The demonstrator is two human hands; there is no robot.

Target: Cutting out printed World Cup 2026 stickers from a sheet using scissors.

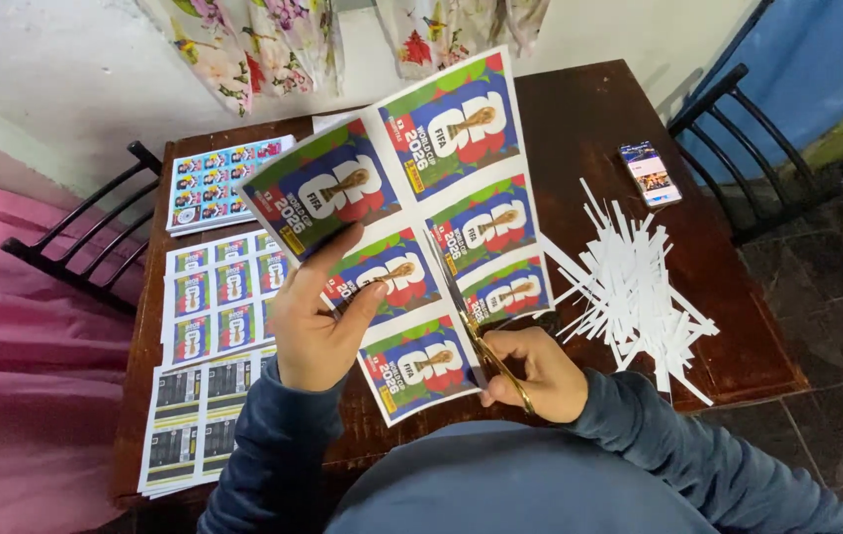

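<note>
My left hand point(317, 321) pinches the left edge of a large printed sheet point(421, 213) of colourful trophy pictures, holding it up over the table. My right hand point(535, 374) grips gold-handled scissors point(471, 321). Their blades are inside the white gap between the sheet's two columns, near its lower edge. The lower part of the sheet hangs toward my lap.
A pile of thin white paper strips point(629, 287) lies right of the sheet. A phone point(650, 173) sits at the far right of the dark wooden table point(738, 346). Stacks of printed sheets point(209, 316) cover the left side. Black chairs point(85, 247) flank the table.
</note>
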